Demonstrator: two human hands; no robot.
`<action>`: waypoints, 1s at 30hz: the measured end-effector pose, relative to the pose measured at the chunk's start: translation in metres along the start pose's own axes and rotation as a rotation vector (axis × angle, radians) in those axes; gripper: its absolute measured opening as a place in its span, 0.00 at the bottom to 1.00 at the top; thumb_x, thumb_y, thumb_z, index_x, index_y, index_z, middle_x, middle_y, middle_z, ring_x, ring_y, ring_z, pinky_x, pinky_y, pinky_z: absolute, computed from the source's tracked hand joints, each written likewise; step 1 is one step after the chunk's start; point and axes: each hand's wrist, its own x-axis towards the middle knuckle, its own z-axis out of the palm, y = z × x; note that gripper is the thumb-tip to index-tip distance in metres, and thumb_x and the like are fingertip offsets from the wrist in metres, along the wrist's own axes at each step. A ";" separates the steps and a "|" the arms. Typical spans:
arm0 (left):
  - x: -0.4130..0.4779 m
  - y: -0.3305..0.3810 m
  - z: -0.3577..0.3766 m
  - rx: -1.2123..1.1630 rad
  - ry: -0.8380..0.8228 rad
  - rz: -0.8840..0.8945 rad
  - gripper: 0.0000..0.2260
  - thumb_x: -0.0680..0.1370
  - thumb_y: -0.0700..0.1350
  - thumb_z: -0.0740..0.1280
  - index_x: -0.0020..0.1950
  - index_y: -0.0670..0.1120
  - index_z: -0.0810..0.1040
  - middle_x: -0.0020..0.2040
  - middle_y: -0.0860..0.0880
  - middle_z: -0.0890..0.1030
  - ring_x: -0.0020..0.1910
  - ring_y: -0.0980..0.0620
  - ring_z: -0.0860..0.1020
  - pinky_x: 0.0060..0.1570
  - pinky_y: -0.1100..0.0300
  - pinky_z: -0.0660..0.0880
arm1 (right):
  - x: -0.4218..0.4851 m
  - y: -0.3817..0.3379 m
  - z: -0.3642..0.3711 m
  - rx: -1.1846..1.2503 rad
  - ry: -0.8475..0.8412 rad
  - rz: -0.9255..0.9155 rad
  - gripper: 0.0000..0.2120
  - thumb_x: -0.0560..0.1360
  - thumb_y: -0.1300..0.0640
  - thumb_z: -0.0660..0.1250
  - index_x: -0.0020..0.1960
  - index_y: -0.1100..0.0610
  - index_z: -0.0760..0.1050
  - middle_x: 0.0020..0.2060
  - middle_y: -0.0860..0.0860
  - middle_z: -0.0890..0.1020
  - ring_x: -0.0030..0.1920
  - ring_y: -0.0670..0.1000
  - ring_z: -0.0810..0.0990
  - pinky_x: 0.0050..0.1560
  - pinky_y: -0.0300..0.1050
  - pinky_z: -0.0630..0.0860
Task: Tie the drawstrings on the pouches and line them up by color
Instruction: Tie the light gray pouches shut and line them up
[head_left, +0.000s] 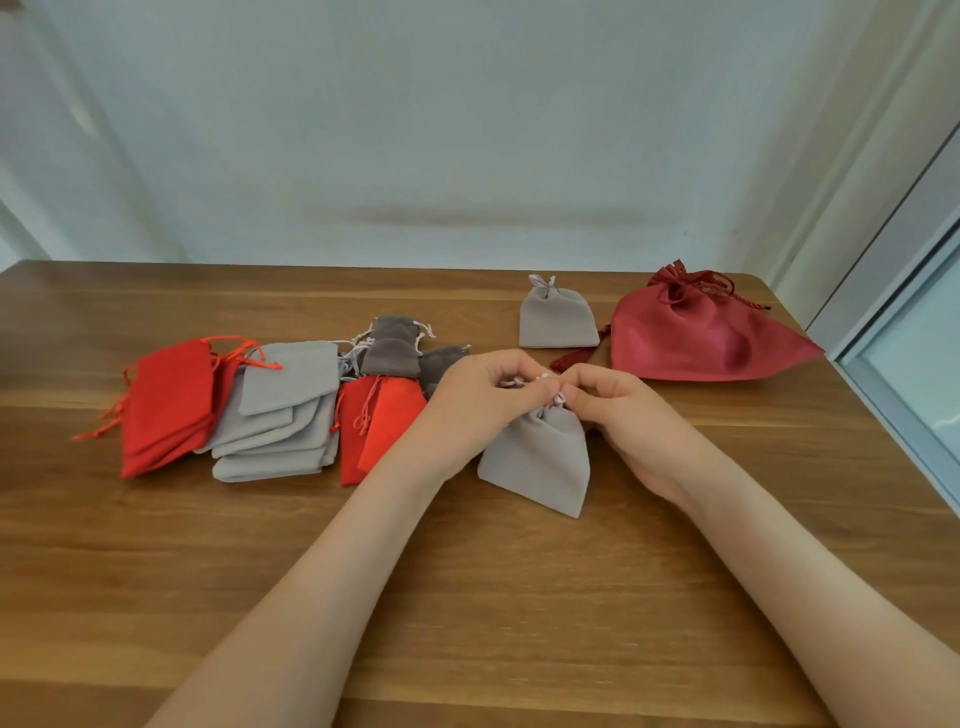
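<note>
On the wooden table, the left hand and right hand pinched the drawstrings of a light grey pouch, fingertips clamped together. To the left lay heaped red and grey pouches; beyond, a tied grey pouch sat beside a maroon bag.

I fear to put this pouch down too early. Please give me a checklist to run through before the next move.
1. Left hand and right hand both pinch the drawstring of the light grey pouch: ok.
2. Pouch neck gathered: ok.
3. Knot finished: cannot tell, fingers hide it.
4. Bare table left of the tied grey pouch, for lining up: ok.
5. Pile sorted by color: not ok, red and grey pouches lie mixed.
</note>
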 end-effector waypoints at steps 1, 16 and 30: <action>0.000 0.000 -0.001 0.070 0.013 0.025 0.04 0.76 0.45 0.70 0.45 0.45 0.83 0.44 0.51 0.84 0.46 0.57 0.79 0.48 0.66 0.73 | 0.001 0.001 0.001 -0.023 0.001 0.002 0.09 0.80 0.60 0.60 0.45 0.59 0.76 0.41 0.57 0.77 0.43 0.53 0.72 0.46 0.46 0.67; 0.004 -0.012 0.012 0.750 0.314 0.502 0.04 0.68 0.37 0.72 0.35 0.44 0.78 0.30 0.60 0.65 0.42 0.54 0.63 0.44 0.53 0.61 | 0.008 0.011 0.006 -0.231 0.119 -0.056 0.11 0.79 0.56 0.60 0.41 0.52 0.77 0.41 0.60 0.79 0.40 0.52 0.72 0.44 0.50 0.68; 0.006 -0.020 0.019 0.974 0.541 0.856 0.09 0.76 0.39 0.62 0.35 0.44 0.74 0.32 0.49 0.74 0.39 0.50 0.67 0.40 0.55 0.60 | 0.008 0.007 0.000 0.096 0.103 -0.021 0.11 0.81 0.58 0.58 0.51 0.62 0.77 0.37 0.51 0.76 0.33 0.45 0.70 0.32 0.37 0.65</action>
